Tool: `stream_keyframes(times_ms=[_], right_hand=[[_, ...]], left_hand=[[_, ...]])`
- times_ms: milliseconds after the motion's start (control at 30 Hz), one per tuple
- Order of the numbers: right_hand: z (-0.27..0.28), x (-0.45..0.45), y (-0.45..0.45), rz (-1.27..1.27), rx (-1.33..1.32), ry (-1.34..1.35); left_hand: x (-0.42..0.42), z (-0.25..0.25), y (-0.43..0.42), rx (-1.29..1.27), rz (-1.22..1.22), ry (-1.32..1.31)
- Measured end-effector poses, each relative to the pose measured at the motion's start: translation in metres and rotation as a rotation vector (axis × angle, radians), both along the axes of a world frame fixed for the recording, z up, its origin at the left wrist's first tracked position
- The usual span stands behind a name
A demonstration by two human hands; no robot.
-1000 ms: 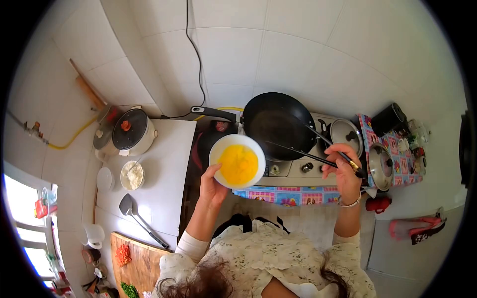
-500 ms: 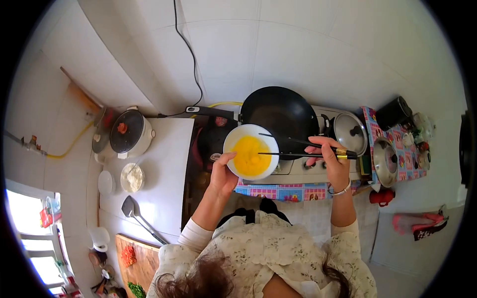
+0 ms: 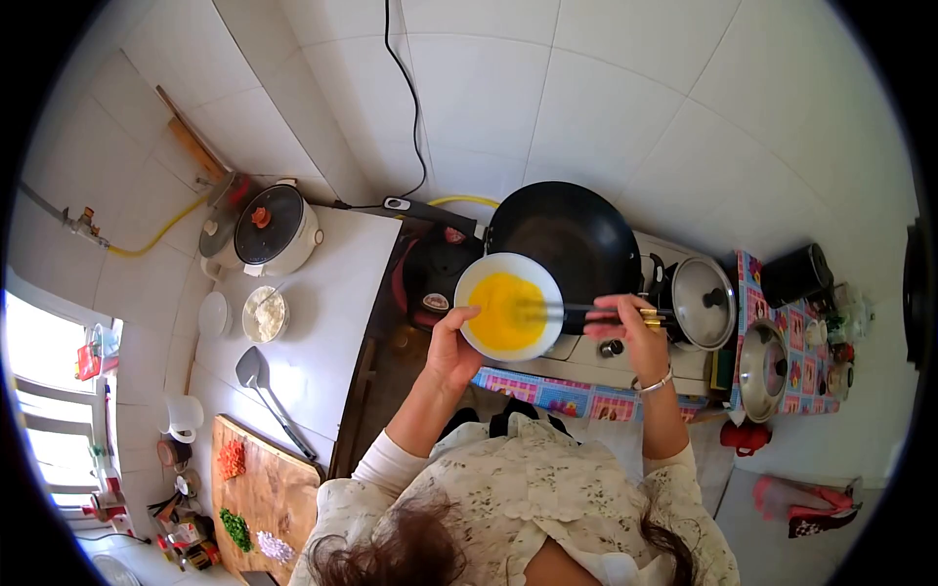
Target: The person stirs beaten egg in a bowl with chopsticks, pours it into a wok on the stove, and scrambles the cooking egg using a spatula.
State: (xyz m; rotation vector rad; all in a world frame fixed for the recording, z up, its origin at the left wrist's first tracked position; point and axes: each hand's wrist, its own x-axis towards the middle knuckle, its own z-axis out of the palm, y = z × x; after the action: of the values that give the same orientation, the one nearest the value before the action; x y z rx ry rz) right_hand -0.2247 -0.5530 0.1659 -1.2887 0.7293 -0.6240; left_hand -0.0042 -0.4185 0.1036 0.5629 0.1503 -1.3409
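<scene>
My left hand (image 3: 454,354) grips the left rim of a white bowl (image 3: 552,283), its thumb over the edge. Yellow beaten egg (image 3: 500,305) lies in the bowl, which is held up in front of a black wok (image 3: 562,234). Closed around a pair of black chopsticks (image 3: 578,314) with gold bands is my right hand (image 3: 633,337). The chopstick tips are in the egg and smeared by motion. The wok rests on the stove (image 3: 625,369), its handle pointing left.
A spatula (image 3: 252,371) and a bowl of white powder (image 3: 280,327) lie on the left counter, near a lidded white pot (image 3: 293,249). The cutting board (image 3: 283,488) carries chopped red, green and pale pieces. A lidded pan (image 3: 696,298) stands right of the wok.
The chopsticks went from apart and sharp to close together and blurred in the egg. The view has tilted, showing more of the cutting board.
</scene>
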Motion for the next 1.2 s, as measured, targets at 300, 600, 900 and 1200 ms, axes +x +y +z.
stream_keyframes(times_ms=[300,600,900,1200], right_hand=[[-0.026,-0.012,-0.021,-0.066,0.13,-0.137],[-0.019,-0.029,-0.032,-0.087,0.086,-0.091],[-0.024,-0.021,-0.056,-0.045,0.054,-0.108],[-0.027,-0.01,-0.082,-0.099,-0.152,-0.057]], left_hand=[[-0.017,0.0,-0.016,0.02,-0.014,-0.021],[-0.021,0.004,-0.038,-0.004,-0.091,-0.07],[-0.017,-0.009,-0.075,-0.004,-0.191,-0.057],[0.001,-0.017,-0.115,-0.014,-0.259,-0.125]])
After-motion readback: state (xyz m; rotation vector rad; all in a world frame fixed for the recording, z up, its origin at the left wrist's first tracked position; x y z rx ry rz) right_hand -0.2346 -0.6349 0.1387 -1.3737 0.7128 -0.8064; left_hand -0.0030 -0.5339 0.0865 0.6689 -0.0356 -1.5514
